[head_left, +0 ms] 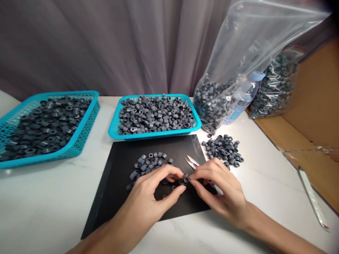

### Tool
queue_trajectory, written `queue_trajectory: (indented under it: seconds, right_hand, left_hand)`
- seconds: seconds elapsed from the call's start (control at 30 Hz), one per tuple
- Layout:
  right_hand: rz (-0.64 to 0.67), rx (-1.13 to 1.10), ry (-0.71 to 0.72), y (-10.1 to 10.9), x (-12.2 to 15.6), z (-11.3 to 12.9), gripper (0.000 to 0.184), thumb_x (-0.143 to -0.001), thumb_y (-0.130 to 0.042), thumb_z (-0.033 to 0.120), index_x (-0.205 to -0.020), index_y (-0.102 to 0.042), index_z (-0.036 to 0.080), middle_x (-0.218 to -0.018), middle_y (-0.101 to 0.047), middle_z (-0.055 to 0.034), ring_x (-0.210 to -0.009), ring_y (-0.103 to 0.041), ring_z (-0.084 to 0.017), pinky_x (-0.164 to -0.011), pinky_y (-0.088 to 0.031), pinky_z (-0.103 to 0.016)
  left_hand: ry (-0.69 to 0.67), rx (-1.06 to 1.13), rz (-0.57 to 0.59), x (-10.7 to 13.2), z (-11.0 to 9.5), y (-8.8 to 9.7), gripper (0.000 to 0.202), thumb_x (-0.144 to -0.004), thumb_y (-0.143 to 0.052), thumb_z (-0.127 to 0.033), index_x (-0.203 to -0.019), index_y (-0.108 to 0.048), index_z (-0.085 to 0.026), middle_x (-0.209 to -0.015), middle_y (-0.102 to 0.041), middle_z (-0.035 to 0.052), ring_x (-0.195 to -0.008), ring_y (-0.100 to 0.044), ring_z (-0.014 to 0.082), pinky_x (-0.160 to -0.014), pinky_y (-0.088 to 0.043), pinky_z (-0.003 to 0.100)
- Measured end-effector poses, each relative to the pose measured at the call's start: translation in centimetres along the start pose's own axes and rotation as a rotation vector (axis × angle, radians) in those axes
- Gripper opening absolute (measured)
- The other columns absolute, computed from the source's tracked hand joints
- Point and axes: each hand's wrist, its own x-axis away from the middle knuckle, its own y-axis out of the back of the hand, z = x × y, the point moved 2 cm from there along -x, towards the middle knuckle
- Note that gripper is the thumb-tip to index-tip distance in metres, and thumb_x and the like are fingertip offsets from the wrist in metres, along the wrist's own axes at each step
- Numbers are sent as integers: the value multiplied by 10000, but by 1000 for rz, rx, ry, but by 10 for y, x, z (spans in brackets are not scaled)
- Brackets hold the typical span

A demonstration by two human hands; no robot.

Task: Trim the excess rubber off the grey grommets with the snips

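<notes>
Above the black mat (106, 201), my left hand (150, 197) curls its thumb and forefinger round a small dark grey plastic ring (186, 177). My right hand (219, 187) pinches the ring's right side with thumb and fingertips. Another dark piece seems to sit just left of it, partly hidden by my left fingers. Behind my left hand lies a loose pile of grey rings (148, 164) on the mat. Small thread snips (192, 162) lie by my right hand, blades pointing away, their handles mostly hidden beneath it.
Two turquoise baskets, one in the middle (156, 135) and one at left (76, 137), hold many grey rings. More rings (224, 150) lie right of the mat. Behind are a clear bag (214, 102), a bottle (242, 97) and another bag (278, 84). A knife-like tool (312, 197) lies near cardboard (312, 91).
</notes>
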Motion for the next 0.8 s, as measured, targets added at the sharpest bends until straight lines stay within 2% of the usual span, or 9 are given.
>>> queue_trajectory:
  seconds: [0.1,0.17,0.33,0.43,0.57,0.63,0.73,0.8]
  right_hand:
    - [-2,212,204,4,2,-2,282,-908,-643,56,-1164,-622,170,-952,-741,-82,-831,-626,-202,-695,-565,-331]
    - [-5,283,272,6,3,-3,285,-892,-666,67,-1164,-635,144,-941,-753,-91,-817,-632,-208,-688,-578,-326]
    - [47,377,328,10,9,-2,281,-919,-632,115,-1192,-669,168,-987,-771,-75,-837,-671,-214,-704,-593,-340]
    - [31,425,394,11,12,2,247,-933,-607,124,-1160,-691,173,-1033,-773,-70,-834,-673,-206,-683,-586,-340]
    - [54,461,417,12,10,-1,237,-923,-628,116,-1154,-674,143,-1041,-765,-86,-871,-643,-212,-719,-564,-337]
    - [17,521,327,20,4,-9,239,-907,-653,110,-1142,-650,151,-994,-759,-86,-865,-622,-222,-746,-539,-351]
    - [-81,682,-35,45,-6,-34,102,-936,-619,154,-1020,-635,212,-904,-731,-59,-817,-579,-234,-719,-467,-367]
    - [-64,768,-245,64,-8,-53,54,-954,-584,228,-916,-623,223,-858,-698,-59,-793,-554,-244,-673,-411,-361]
  left_hand:
    - [-28,-41,4,-2,-4,0,136,-845,-716,-149,-927,-688,-254,-868,-743,-65,-796,-702,117,-785,-574,200]
    - [-41,-41,5,-1,-5,0,141,-844,-714,-147,-928,-687,-256,-858,-741,-66,-784,-700,116,-774,-575,198]
    - [-64,-45,-1,1,-8,1,182,-849,-707,-146,-973,-693,-278,-868,-746,-67,-782,-705,121,-770,-583,199]
    - [-69,-38,0,0,-8,0,195,-849,-694,-133,-975,-699,-281,-862,-751,-70,-760,-703,119,-753,-588,199]
    - [-39,-63,31,0,-2,-4,214,-873,-687,-154,-1030,-686,-299,-956,-759,-70,-864,-722,127,-841,-585,222]
    - [-28,-82,61,2,1,-6,215,-906,-667,-180,-1067,-673,-323,-1038,-753,-71,-976,-718,135,-925,-567,251]
    - [-31,-98,98,5,4,-7,200,-946,-632,-205,-1087,-663,-344,-1108,-742,-71,-1061,-704,141,-992,-540,278]
    - [-42,-103,102,7,4,-6,184,-952,-634,-217,-1090,-664,-334,-1118,-746,-57,-1062,-708,150,-997,-536,284]
